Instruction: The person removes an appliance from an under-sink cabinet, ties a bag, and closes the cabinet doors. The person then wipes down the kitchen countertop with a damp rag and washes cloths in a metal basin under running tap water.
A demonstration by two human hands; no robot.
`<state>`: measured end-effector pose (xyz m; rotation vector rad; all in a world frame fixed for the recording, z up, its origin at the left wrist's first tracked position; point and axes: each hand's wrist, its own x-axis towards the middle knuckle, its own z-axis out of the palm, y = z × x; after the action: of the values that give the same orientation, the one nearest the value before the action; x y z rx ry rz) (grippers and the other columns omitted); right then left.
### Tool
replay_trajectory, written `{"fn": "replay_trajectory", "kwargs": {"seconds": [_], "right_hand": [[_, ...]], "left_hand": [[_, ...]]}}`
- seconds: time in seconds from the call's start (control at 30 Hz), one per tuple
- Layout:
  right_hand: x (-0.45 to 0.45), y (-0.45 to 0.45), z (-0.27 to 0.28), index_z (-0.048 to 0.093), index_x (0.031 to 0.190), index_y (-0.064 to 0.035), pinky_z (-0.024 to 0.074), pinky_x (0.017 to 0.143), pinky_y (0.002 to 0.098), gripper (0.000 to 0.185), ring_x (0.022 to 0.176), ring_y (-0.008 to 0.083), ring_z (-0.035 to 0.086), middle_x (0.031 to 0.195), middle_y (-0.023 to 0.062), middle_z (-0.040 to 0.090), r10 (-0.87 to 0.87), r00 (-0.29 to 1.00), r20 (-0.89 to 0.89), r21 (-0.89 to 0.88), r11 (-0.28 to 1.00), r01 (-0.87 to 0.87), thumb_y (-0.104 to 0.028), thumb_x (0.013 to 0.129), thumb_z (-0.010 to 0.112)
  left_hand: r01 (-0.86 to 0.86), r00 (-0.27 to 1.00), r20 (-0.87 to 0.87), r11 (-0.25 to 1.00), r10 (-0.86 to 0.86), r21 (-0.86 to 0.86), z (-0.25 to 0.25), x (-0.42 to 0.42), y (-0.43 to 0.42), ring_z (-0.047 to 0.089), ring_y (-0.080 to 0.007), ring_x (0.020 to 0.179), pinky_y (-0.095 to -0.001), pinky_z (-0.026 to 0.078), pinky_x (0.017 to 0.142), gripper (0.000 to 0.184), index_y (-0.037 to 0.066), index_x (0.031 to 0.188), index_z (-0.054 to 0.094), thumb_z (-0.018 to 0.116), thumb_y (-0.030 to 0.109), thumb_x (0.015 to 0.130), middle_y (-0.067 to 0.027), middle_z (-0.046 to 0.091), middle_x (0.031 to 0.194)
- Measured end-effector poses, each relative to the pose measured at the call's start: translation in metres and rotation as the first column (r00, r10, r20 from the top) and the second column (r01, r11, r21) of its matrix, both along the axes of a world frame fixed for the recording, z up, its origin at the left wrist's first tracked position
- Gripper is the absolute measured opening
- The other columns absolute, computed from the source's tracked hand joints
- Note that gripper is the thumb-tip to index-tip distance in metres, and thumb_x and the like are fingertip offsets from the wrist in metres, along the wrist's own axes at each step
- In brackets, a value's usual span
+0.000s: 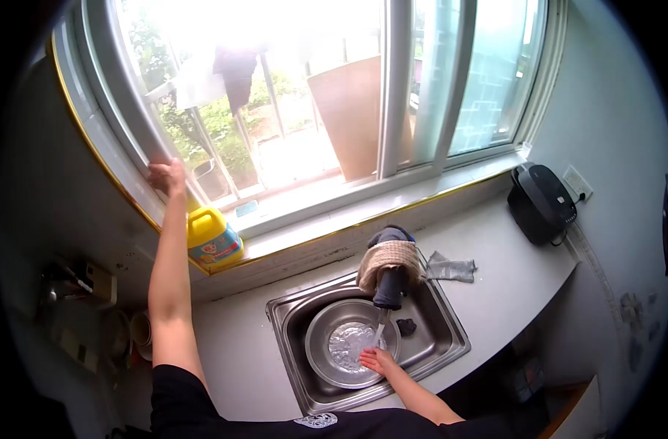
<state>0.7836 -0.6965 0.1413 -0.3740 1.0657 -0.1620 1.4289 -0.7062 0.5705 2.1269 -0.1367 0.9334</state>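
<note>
My left hand (167, 177) is raised at the left edge of the window frame, above a yellow jug (214, 238) with a blue label; its fingers are blurred and whatever they touch is unclear. Over a metal basin (318, 364) in the steel sink (296, 388), my right hand (378, 360) is open, palm up with fingers stretched out, beside the stream of water. The water runs from a faucet wrapped in cloth (389, 263) into the basin, where it is churning. A dark scrubber (406, 327) lies in the sink right of the basin.
A grey cloth (452, 268) lies on the counter (509, 263) right of the faucet. A black appliance (542, 203) stands at the far right, near a wall socket (578, 183). The window sill (334, 230) runs behind the sink. Utensils and containers are at the dark left side.
</note>
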Motion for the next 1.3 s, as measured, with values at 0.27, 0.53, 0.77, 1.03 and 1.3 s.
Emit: {"fn": "replay_trajectory", "kwargs": {"seconds": [0.27,0.53,0.77,1.03,1.3], "right_hand": [[0.031,-0.011,-0.037,0.048,0.115,0.001,0.0527,0.08,0.0413,0.037,0.097,0.0324,0.06,0.107,0.0205,0.058,-0.028,1.0,-0.007,-0.046,0.999,0.027,-0.027,0.092,0.051],[-0.011,-0.03,-0.051,0.053,0.105,-0.0024,0.0529,0.076,0.0418,0.029,0.089,0.031,0.062,0.096,0.0168,0.061,-0.026,0.998,-0.063,-0.074,0.997,0.022,-0.025,0.087,0.054],[-0.038,-0.014,-0.024,0.054,0.107,0.0001,0.0518,0.078,0.0418,0.028,0.093,0.0316,0.062,0.101,0.0182,0.062,-0.016,0.984,-0.179,-0.037,0.999,0.009,-0.021,0.089,0.05],[-0.022,-0.014,-0.013,0.054,0.104,-0.0016,0.0529,0.076,0.0393,0.025,0.09,0.028,0.064,0.099,0.0152,0.062,0.107,0.992,-0.068,-0.104,0.988,-0.114,-0.021,0.09,0.049],[0.001,-0.022,0.011,0.052,0.11,-0.0025,0.0542,0.074,0.0389,0.027,0.093,0.0284,0.063,0.102,0.0157,0.061,0.121,0.992,0.037,-0.049,0.992,-0.119,-0.022,0.091,0.05]], "left_hand": [[0.856,0.389,-0.066,0.387,-0.919,-0.342,0.062,-0.141,-0.072,0.059,-0.0156,0.075,-0.0275,0.05,0.068,0.023,0.0,0.099,0.061,0.044,0.009,0.085,-0.0119,0.062,0.091],[0.836,0.475,-0.232,0.518,-0.849,-0.183,0.079,-0.011,-0.21,0.052,-0.0282,0.112,-0.0326,0.035,0.101,0.05,0.003,0.124,0.055,0.051,0.01,0.074,-0.0188,0.059,0.118],[0.917,0.283,0.189,0.208,-0.94,-0.341,0.209,-0.143,-0.134,0.063,-0.0141,0.069,-0.0237,0.051,0.06,0.039,-0.001,0.114,0.06,0.046,-0.004,0.078,-0.0121,0.066,0.087],[0.989,0.136,0.628,0.068,-0.766,-0.132,0.226,-0.207,0.031,0.061,-0.0177,0.094,-0.0282,0.046,0.087,0.026,0.0,0.103,0.064,0.048,0.004,0.084,-0.0094,0.066,0.101],[0.714,-0.152,0.186,-0.238,-0.971,-0.659,0.039,-0.361,0.101,0.059,-0.0196,0.098,-0.028,0.047,0.08,0.037,-0.009,0.117,0.053,0.046,0.011,0.087,-0.0153,0.06,0.11]]}}
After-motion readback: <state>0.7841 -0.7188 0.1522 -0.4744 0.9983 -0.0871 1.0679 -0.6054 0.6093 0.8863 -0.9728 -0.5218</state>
